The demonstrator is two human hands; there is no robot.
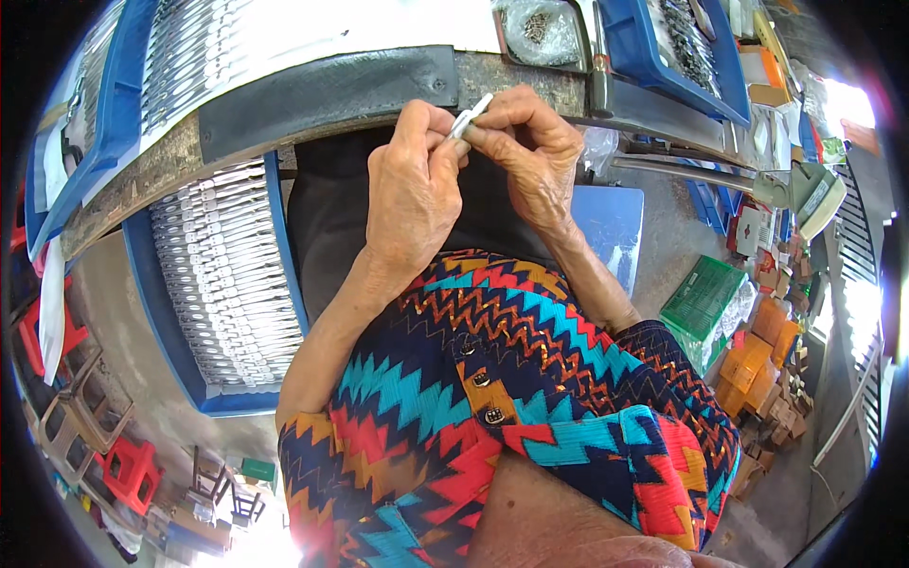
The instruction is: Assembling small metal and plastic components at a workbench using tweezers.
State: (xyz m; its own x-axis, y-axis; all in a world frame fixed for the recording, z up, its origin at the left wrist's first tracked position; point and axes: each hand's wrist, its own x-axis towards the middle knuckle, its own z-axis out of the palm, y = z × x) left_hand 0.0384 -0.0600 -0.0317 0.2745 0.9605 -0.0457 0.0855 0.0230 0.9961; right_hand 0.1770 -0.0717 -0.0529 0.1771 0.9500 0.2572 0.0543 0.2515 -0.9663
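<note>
Close to the near edge of the workbench, a slim silvery-white metal piece [465, 119] is pinched at a slant between both hands; its exact kind cannot be made out. My left hand [410, 194] has its thumb and forefinger on the lower end of the piece. The thumb and fingers of my right hand [536, 151] close on the upper part, whose tip sticks out past them. A dark pad [322, 95] is fixed along the bench edge just beyond the left hand.
Rows of slim metal parts fill a blue crate [295, 256] at lower left, and more lie on the bench's left. On the far right of the bench stand a clear-lined box [509, 55] of small parts and a blue bin [743, 99]. A green crate [703, 297] and cartons lie rightward.
</note>
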